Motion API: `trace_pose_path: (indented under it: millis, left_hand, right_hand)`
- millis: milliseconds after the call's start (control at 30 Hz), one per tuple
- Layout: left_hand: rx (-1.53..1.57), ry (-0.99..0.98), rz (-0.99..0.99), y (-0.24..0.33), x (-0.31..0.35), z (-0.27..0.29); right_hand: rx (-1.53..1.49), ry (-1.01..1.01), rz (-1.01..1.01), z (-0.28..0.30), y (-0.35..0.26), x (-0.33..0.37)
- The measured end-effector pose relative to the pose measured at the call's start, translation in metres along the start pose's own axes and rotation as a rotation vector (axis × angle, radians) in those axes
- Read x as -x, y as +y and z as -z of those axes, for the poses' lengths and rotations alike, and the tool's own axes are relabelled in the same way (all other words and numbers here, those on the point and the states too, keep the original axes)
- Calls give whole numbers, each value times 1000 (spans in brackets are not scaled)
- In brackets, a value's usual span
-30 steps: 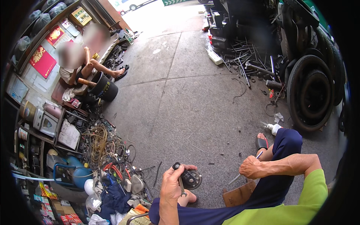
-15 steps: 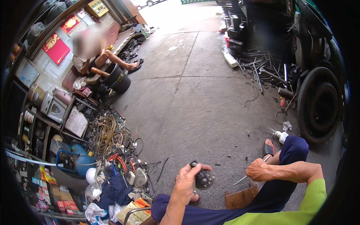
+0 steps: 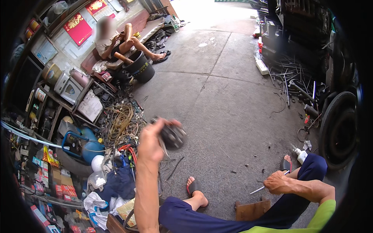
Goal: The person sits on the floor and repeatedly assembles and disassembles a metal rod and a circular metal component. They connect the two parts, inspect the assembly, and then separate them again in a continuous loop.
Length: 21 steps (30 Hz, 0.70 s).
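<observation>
My left hand (image 3: 150, 141), blurred by motion, is raised over the floor in front of my left knee. Its fingers grip a dark round machine part (image 3: 173, 136), whose rim shows lighter spots; the smear hides finer detail. Near my right knee, my right hand (image 3: 276, 182) is closed in a fist round a thin metal rod (image 3: 257, 190). The rod's pale tip points down to the left, and its other end shows above the fist. Below that hand, a brown block-like piece (image 3: 252, 210) rests on the floor between my legs.
Cables (image 3: 120, 121), cloths and a blue tank (image 3: 91, 144) crowd the left side. Beyond them a person (image 3: 110, 44) sits beside a black bucket (image 3: 140, 69). To the right are a white bottle (image 3: 301, 155), a big wheel (image 3: 339, 130) and scattered metal rods (image 3: 286, 89).
My left hand has swung up and to the left with the round part. My right hand keeps its hold on the rod, and the view has turned toward the left.
</observation>
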<state>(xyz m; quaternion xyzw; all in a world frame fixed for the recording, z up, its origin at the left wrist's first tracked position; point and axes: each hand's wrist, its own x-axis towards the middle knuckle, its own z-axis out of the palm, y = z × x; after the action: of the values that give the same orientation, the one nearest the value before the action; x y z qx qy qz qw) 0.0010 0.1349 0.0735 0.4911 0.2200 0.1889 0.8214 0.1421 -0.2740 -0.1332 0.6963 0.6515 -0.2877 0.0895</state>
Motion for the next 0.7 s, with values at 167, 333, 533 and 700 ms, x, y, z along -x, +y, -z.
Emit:
trace_pose_path:
  millis: [167, 333, 533, 700]
  left_hand:
    - [111, 244, 50, -17, 4, 22]
    - [-62, 1, 542, -139, 71, 4]
    - [-228, -151, 625, -180, 93, -50]
    - [-312, -211, 595, -206, 85, -59]
  right_hand:
    - [98, 10, -33, 5, 5, -3]
    - [79, 37, 2, 0, 8, -10]
    - [-107, 217, 51, -26, 18, -7]
    - [26, 110, -57, 8, -1, 12]
